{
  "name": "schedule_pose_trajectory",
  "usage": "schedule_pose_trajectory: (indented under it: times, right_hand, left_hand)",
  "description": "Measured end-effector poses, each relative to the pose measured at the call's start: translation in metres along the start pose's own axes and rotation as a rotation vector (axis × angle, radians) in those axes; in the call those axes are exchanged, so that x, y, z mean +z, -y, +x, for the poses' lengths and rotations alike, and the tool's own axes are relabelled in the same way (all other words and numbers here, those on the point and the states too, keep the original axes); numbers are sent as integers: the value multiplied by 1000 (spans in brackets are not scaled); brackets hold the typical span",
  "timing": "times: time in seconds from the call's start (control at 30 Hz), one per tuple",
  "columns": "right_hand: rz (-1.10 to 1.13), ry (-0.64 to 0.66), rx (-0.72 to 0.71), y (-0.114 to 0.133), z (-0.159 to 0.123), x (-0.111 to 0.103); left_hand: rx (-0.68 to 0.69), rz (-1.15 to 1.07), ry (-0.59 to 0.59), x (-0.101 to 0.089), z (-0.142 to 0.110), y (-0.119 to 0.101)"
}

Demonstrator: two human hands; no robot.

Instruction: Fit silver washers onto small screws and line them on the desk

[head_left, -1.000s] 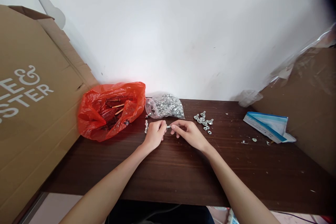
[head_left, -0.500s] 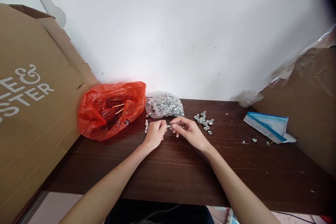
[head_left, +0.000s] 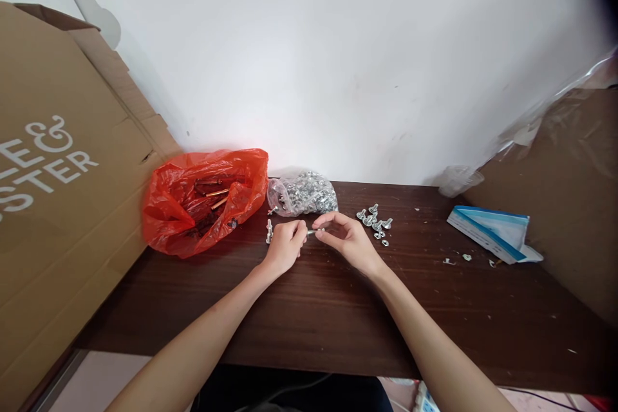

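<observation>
Between my two hands a small silver bolt lies level, in front of the clear bag. My left hand is closed, thumb on top, gripping one end of it. The thumb and forefinger of my right hand curl around the bolt's other end; whether a nut sits between those fingertips is too small to tell. Several loose bolts and nuts lie in a cluster beyond my right hand. Just left of my left hand, a few metal bolts are lined up on the dark wooden tabletop.
A red plastic bag with copper-coloured rods stands at left, beside a clear bag of metal fasteners. Cardboard boxes flank both sides, the left box nearer. A blue-and-white packet and a crumpled clear cup lie at right.
My right fingers have shifted slightly on the bolt and opened a little, so more of its shank shows. My left hand has stayed in place.
</observation>
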State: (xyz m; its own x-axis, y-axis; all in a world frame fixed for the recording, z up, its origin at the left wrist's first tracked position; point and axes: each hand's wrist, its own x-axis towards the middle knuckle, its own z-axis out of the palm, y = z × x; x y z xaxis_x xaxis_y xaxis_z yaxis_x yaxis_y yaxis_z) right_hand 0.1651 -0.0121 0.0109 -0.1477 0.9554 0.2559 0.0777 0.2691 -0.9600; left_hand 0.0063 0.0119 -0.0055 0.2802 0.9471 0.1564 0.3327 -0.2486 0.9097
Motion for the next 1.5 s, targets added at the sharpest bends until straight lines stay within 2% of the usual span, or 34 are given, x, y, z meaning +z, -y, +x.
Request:
schedule_pose_trajectory:
  times: [0.27,0.43,0.57,0.97,1.1,1.5]
  right_hand:
    - [-47,-18,22,-5,1,4]
    - [-100,43,111,-6,1,1]
    - [-86,70,113,-3,0,-1]
    - [163,23,179,0,0,-3]
    - [182,36,165,1,0,-4]
    - [133,-64,136,2,1,-7]
  left_hand:
    - [31,65,14,-1,-1,-3]
    - [42,41,6,0,0,0]
    - [31,25,-2,0,0,1]
    - [-9,-19,-25,0,1,0]
    - [-13,-32,-26,1,1,0]
    - [43,-17,-60,0,-2,-4]
